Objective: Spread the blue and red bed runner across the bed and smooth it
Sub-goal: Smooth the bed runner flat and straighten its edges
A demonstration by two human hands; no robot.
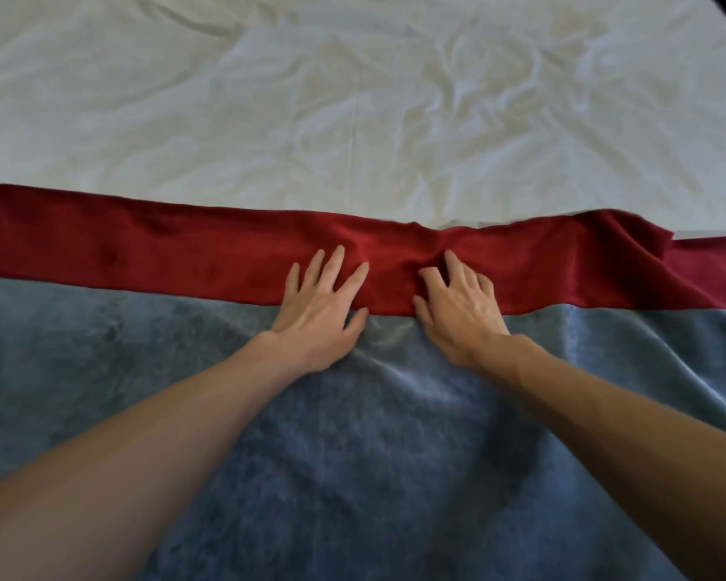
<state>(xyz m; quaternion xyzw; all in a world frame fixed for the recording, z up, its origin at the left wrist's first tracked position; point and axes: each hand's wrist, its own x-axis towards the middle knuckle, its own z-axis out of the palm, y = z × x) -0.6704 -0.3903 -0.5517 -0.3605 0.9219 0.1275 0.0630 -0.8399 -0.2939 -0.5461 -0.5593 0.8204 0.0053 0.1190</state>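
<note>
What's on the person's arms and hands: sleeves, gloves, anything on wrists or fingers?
Nothing worn that shows. The left hand and right hand have no gloves, rings, watch or wristband. The left forearm and right forearm are uncovered to the frame edge, with no sleeve in view.

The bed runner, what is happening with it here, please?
A person is smoothing the blue and red bed runner, which lies across the white sheet. The left hand presses flat with spread fingers where the red band meets the blue part. The right hand, fingers slightly bent, rests beside it at a bunched wrinkle. On the right, the band's far edge is rumpled.
</note>
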